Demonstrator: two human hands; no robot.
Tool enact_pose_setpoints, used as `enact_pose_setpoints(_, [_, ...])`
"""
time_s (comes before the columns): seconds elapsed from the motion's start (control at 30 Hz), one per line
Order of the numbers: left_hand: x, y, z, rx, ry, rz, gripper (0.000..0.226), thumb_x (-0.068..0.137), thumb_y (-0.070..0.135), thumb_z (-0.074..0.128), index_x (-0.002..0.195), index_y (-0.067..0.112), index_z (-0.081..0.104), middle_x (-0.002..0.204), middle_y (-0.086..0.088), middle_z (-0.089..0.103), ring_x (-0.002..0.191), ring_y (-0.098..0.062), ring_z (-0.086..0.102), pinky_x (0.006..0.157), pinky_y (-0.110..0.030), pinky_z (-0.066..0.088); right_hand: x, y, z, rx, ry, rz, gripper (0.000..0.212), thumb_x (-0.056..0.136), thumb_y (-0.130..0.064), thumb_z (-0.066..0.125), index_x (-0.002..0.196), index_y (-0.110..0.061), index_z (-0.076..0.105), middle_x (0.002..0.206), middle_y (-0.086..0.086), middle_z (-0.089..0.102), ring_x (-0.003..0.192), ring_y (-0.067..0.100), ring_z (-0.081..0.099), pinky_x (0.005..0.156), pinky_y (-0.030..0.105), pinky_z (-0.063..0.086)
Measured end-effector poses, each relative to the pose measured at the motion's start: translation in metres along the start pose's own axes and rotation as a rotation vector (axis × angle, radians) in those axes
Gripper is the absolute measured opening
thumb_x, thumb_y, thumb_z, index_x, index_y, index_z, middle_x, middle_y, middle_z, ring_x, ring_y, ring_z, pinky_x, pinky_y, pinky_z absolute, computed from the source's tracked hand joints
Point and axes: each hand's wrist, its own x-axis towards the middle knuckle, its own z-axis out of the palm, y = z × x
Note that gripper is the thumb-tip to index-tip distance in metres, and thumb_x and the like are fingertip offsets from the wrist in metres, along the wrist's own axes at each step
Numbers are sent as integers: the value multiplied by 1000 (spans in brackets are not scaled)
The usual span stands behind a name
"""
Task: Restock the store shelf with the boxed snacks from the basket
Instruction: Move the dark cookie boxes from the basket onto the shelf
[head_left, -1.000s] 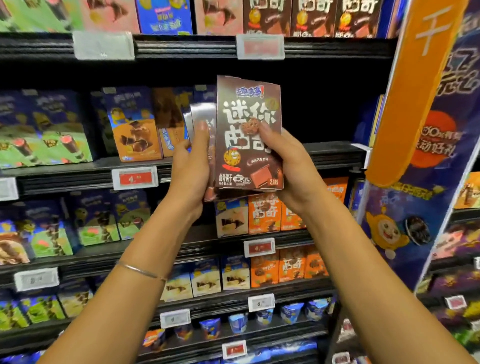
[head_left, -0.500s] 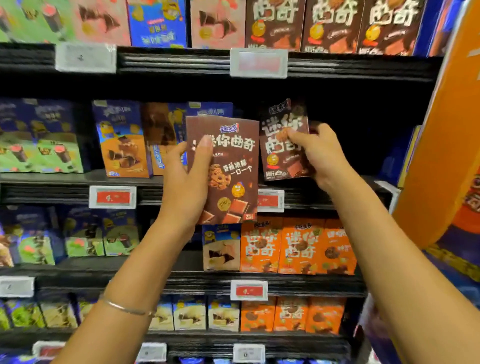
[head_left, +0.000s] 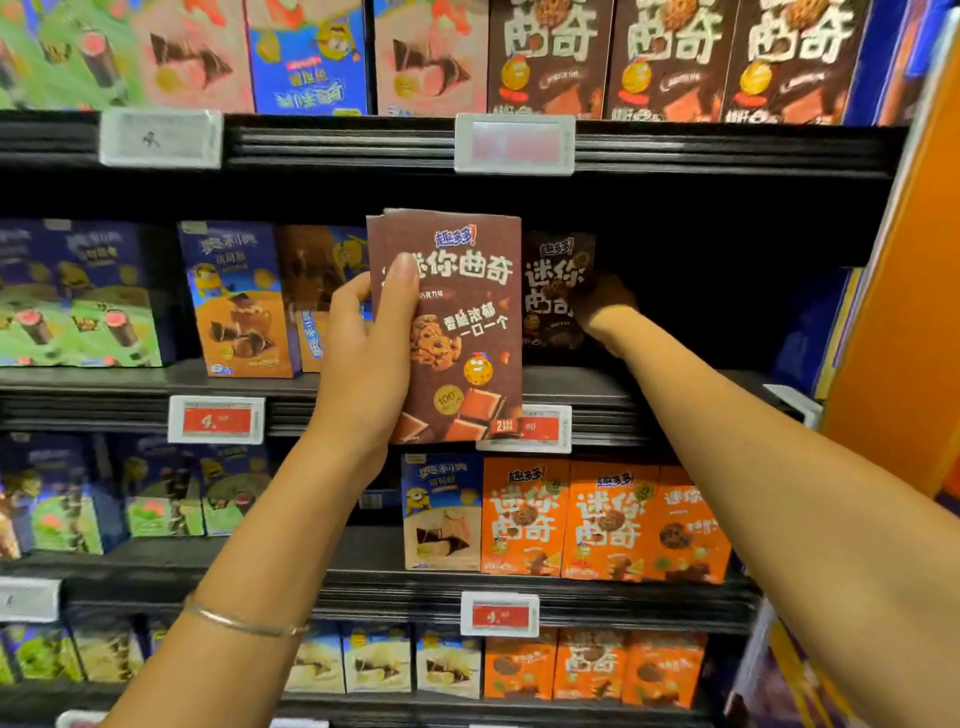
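Note:
My left hand (head_left: 363, 358) grips a stack of brown cookie boxes (head_left: 457, 332), held upright in front of the middle shelf (head_left: 649, 395). At least two boxes show at the stack's top edge. My right hand (head_left: 602, 306) reaches deep into the dark gap on that shelf and holds another brown cookie box (head_left: 550, 291) standing upright there, half hidden behind the stack. No basket shows in this view.
Blue and orange snack boxes (head_left: 239, 306) stand left of the gap. Orange cookie boxes (head_left: 602, 519) fill the shelf below, brown ones (head_left: 675, 57) the shelf above. An orange display panel (head_left: 893, 338) borders the right side. Price tags (head_left: 215, 420) line the shelf edges.
My right hand took one brown box off the stack and carried it right and back into the shelf gap. The left hand kept the remaining stack in front.

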Motion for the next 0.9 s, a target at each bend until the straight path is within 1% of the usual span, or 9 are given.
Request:
enact_pose_setpoints(0.1, [1, -3, 3, 2, -15, -19, 60, 102, 59, 51, 143, 15, 52, 125, -8, 74, 104, -22, 78, 80, -36, 65, 5, 0, 9, -26, 3, -1, 39, 100, -40, 58, 126, -12, 65, 125, 12, 68, 99, 28, 65, 73, 29, 41])
enact_pose_setpoints(0.2, [2, -3, 5, -19, -23, -52, 60, 101, 60, 52, 143, 17, 52, 126, -7, 74, 106, -23, 77, 90, -46, 63, 7, 3, 14, -94, -18, -18, 36, 98, -34, 64, 125, -11, 65, 126, 13, 67, 109, 31, 65, 78, 31, 45])
enact_pose_setpoints(0.37, [3, -2, 6, -25, -36, -58, 63, 100, 61, 53, 144, 17, 52, 123, -6, 76, 104, -22, 78, 92, -48, 64, -10, 2, -5, -77, -111, 48, 41, 90, -21, 73, 128, -10, 61, 122, 12, 64, 110, 30, 63, 91, 37, 55])
enact_pose_setpoints(0.47, [3, -1, 7, -45, -15, -57, 63, 99, 62, 53, 144, 17, 51, 122, -5, 76, 102, -20, 78, 88, -45, 65, -51, -11, -32, 163, 43, 39, 17, 92, -21, 61, 104, -10, 63, 100, 7, 65, 88, 22, 64, 68, 28, 49])
enact_pose_setpoints(0.53, [1, 0, 9, -60, 1, -45, 62, 100, 61, 54, 143, 17, 51, 123, -4, 76, 103, -19, 78, 87, -42, 65, -95, -27, -48, 418, 107, -9, 12, 97, -36, 57, 98, -25, 61, 99, -2, 66, 86, 12, 63, 69, 27, 50])
enact_pose_setpoints(0.63, [-1, 2, 13, -101, 9, -43, 60, 101, 58, 56, 143, 17, 48, 119, -3, 77, 100, -17, 79, 79, -35, 66, -160, -47, -69, 697, -95, -32, 34, 96, -61, 49, 106, -33, 64, 108, -8, 73, 92, 6, 72, 76, 27, 60])
enact_pose_setpoints(0.7, [-3, 1, 17, -127, 17, -37, 55, 100, 56, 59, 139, 19, 47, 111, 1, 78, 95, -14, 79, 68, -25, 64, -197, -53, -74, 652, -261, -154, 50, 88, -71, 53, 120, -34, 62, 113, -12, 72, 99, 0, 70, 74, 22, 59])
enact_pose_setpoints(0.77, [-5, 0, 20, -144, 25, -21, 56, 99, 55, 61, 140, 21, 46, 110, 3, 77, 93, -10, 79, 64, -21, 61, -223, -58, -69, 575, -317, -234, 52, 85, -63, 66, 127, -34, 55, 116, -14, 68, 102, -5, 67, 69, 16, 57])
enact_pose_setpoints(0.9, [-7, 0, 19, -150, 5, 2, 74, 94, 72, 54, 145, 19, 43, 116, 3, 73, 95, -8, 78, 68, -24, 63, -236, -62, -60, 492, -205, -255, 56, 85, -45, 76, 133, -30, 50, 118, -15, 63, 103, -5, 66, 72, 19, 59])
